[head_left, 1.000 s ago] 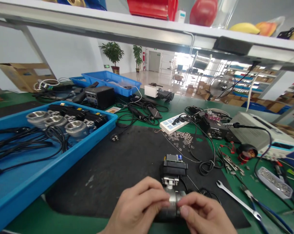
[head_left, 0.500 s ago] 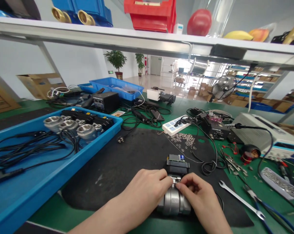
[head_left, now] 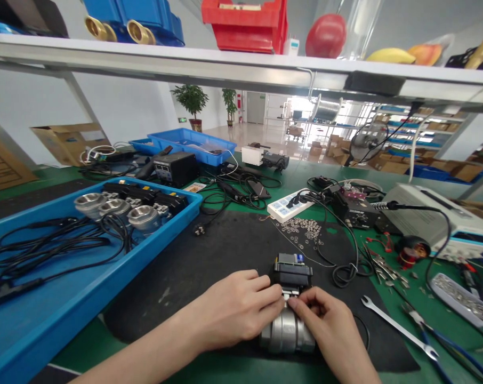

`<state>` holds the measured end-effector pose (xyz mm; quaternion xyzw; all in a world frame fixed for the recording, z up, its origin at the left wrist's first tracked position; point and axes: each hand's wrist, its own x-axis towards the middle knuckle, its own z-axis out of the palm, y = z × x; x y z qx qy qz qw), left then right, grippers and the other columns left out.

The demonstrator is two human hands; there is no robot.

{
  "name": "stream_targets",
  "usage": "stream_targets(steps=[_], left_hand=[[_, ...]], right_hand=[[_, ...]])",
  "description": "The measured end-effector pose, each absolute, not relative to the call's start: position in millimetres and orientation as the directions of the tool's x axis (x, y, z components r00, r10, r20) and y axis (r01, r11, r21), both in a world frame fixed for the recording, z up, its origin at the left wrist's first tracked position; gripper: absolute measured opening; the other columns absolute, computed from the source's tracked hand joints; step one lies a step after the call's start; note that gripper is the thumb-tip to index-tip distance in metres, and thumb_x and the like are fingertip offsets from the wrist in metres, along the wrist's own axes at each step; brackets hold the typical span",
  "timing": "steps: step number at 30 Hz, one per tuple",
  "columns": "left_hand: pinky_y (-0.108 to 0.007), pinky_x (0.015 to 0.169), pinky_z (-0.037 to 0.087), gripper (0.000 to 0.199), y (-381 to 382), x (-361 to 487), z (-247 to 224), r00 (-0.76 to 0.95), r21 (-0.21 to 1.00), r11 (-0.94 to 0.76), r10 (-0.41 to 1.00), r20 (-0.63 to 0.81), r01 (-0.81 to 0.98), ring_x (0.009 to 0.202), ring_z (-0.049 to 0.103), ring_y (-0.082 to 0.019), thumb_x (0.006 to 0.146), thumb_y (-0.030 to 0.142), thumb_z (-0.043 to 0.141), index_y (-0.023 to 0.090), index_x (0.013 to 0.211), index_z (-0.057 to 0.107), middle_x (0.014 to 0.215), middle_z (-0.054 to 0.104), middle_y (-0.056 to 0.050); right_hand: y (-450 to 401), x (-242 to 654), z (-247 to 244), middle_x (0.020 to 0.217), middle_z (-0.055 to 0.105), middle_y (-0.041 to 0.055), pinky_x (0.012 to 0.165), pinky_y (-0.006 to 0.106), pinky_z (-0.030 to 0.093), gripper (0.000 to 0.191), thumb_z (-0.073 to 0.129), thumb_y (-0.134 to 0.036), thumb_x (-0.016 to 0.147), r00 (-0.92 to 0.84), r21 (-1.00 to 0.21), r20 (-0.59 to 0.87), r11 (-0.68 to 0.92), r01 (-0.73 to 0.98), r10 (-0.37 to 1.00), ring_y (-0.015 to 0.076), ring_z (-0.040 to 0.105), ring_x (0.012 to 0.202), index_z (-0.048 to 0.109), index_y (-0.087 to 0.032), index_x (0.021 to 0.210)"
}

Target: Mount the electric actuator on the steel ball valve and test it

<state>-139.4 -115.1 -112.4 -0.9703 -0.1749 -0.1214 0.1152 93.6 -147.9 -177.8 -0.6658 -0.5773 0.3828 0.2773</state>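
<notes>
A metal valve body (head_left: 286, 330) lies on the black mat, with a black actuator (head_left: 291, 273) joined to its far side. My left hand (head_left: 245, 304) is closed at the left of the bracket between the two parts, its fingertips bent against it. From the right, my right hand (head_left: 325, 320) pinches at the same bracket (head_left: 290, 294) with thumb and curled index finger. Whatever small piece lies between the fingertips is too small and hidden to name.
A blue tray (head_left: 93, 277) with valves and cables stands at the left. Small washers (head_left: 301, 229) lie beyond the actuator, near a power strip (head_left: 289, 205). A wrench (head_left: 399, 326), pliers (head_left: 419, 320) and a box of screws (head_left: 461, 298) are at the right. A shelf (head_left: 241, 66) crosses above.
My left hand has shifted slightly, its fingers now lying lower and flatter beside the bracket. My right hand stays at nearly the same place.
</notes>
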Motion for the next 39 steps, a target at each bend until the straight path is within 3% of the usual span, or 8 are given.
stream_targets(steps=[17,24,31,39], left_hand=[[-0.034,0.075,0.051,0.020,-106.7,-143.0,-128.4,0.895,-0.160,-0.943,0.211,0.394,0.293,0.087,0.064,-0.018,0.103,0.017,0.050,0.013,0.112,0.067,0.109,0.072,-0.010],[-0.035,0.074,0.053,0.027,-105.7,-146.8,-130.7,0.917,-0.174,-0.943,0.215,0.336,0.284,0.085,0.065,-0.019,0.103,0.017,0.049,0.012,0.124,0.065,0.120,0.071,-0.011],[-0.033,0.069,0.053,0.026,-103.1,-147.1,-130.3,0.893,-0.180,-0.941,0.196,0.405,0.288,0.079,0.066,-0.017,0.101,0.017,0.052,0.013,0.123,0.065,0.115,0.072,-0.011],[-0.034,0.065,0.053,0.030,-101.7,-146.0,-135.6,0.896,-0.173,-0.946,0.187,0.402,0.275,0.077,0.066,-0.017,0.101,0.016,0.050,0.012,0.127,0.064,0.115,0.072,-0.012]], right_hand=[[-149.9,98.5,-177.3,0.080,0.062,0.0015,0.068,0.020,0.037,0.053,0.059,-0.066,0.089,-0.033,-0.847,-0.183,-0.140,0.512,0.983,0.0093,0.051,0.074,0.070,-0.014,0.087],[-153.8,95.8,-172.4,0.087,0.067,0.0022,0.071,0.019,0.040,0.051,0.055,-0.064,0.092,-0.031,-0.851,-0.163,-0.124,0.510,0.986,0.0102,0.056,0.081,0.073,-0.016,0.092],[-148.9,92.9,-174.4,0.075,0.063,0.0022,0.061,0.021,0.031,0.049,0.062,-0.062,0.088,-0.009,-0.822,-0.186,-0.150,0.550,0.983,0.0080,0.046,0.066,0.075,-0.015,0.090],[-151.4,94.9,-173.4,0.076,0.063,0.0019,0.061,0.020,0.033,0.051,0.060,-0.064,0.088,0.004,-0.832,-0.214,-0.184,0.524,0.977,0.0080,0.047,0.067,0.074,-0.014,0.092]])
